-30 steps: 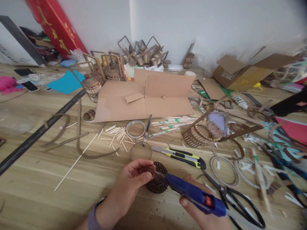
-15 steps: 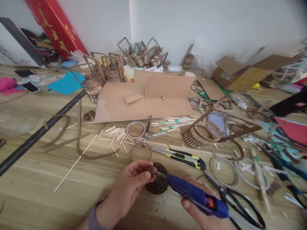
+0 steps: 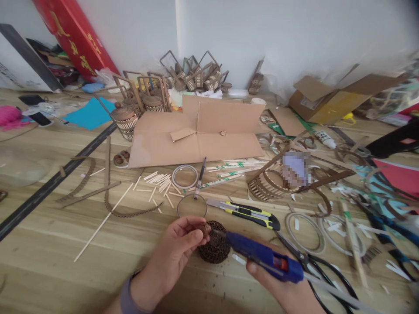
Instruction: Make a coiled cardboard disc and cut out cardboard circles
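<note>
Between thumb and fingers, my left hand (image 3: 175, 248) pinches a small brown round piece (image 3: 205, 229), like a bead or knob. My right hand (image 3: 275, 279) is wrapped round a blue hot glue gun (image 3: 265, 255) with a glue stick trailing from its back end. The gun's nozzle points left at the small piece, a short way from it. Below them on the table lies a dark brown coiled disc (image 3: 214, 248), partly covered by the left fingertips and the nozzle.
A yellow-black utility knife (image 3: 248, 213) lies beyond the gun; black-handled scissors (image 3: 314, 261) lie beside my right hand. Tape rolls (image 3: 185, 176), short wooden sticks (image 3: 160, 179) and a tipped slatted basket (image 3: 268, 183) surround the work spot. Flattened cardboard (image 3: 163, 144) lies further back.
My left hand has drawn the small piece slightly left and up, away from the nozzle. The glue gun has shifted slightly left and is tilted a little differently.
</note>
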`<state>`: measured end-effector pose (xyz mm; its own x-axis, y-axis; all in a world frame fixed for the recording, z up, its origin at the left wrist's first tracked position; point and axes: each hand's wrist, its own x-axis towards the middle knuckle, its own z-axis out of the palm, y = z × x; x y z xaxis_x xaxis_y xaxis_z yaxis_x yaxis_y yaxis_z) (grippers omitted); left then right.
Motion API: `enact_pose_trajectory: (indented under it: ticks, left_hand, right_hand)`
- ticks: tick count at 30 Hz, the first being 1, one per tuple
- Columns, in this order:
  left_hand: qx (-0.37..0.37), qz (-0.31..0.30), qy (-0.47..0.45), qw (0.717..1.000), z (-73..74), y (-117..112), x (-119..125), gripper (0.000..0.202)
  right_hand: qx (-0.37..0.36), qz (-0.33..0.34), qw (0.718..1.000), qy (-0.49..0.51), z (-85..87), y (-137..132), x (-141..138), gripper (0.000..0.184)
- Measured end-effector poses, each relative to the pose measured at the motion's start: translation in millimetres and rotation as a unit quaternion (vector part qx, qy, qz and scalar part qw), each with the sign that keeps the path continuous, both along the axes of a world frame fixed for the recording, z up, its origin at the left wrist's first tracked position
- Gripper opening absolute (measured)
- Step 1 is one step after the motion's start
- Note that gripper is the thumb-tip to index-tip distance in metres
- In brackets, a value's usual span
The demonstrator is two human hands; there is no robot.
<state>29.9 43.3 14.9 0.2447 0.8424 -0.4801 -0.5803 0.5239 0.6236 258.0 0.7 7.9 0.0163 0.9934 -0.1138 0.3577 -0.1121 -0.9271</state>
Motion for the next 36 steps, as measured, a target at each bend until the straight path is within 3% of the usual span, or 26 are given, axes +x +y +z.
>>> enact_pose_trajectory:
  ticks: [3,7,9,13,17,20,27,32,36]
  left_hand:
    - [0.030,0.004,0.042,0.999,-2.6,-0.8,-1.9,0.037]
    - [0.136,-0.046,0.183,0.973,-4.7,-4.5,-2.1,0.023]
    - [0.220,-0.081,0.285,0.929,-5.4,-6.5,-1.1,0.017]
    - [0.377,-0.119,0.459,0.796,-11.1,-9.9,2.4,0.027]
    - [0.460,-0.158,0.535,0.691,-21.3,-13.2,6.9,0.033]
    - [0.490,-0.174,0.569,0.637,-27.6,-14.9,9.6,0.037]
    - [0.509,-0.184,0.602,0.587,-30.4,-16.7,12.1,0.039]
    - [0.515,-0.178,0.596,0.590,-29.7,-16.5,12.4,0.040]
    - [0.529,-0.156,0.585,0.595,-38.0,-16.1,11.1,0.040]
  right_hand:
    - [-0.089,-0.099,0.980,0.147,-1.3,-0.3,3.4,0.033]
    - [-0.194,-0.082,0.907,0.364,6.2,-7.0,4.1,0.039]
    - [-0.218,-0.077,0.888,0.398,11.6,-13.2,3.1,0.044]
    - [-0.209,-0.098,0.878,0.420,14.0,-22.9,1.1,0.055]
    - [-0.186,-0.115,0.873,0.436,5.7,-25.0,2.4,0.056]
    - [-0.176,-0.111,0.872,0.444,-0.3,-26.1,4.7,0.053]
    - [-0.161,-0.104,0.865,0.464,-8.8,-30.8,9.1,0.045]
    - [-0.148,-0.094,0.865,0.470,-8.2,-29.3,10.1,0.038]
    - [-0.135,-0.085,0.863,0.480,1.6,-28.6,14.0,0.044]
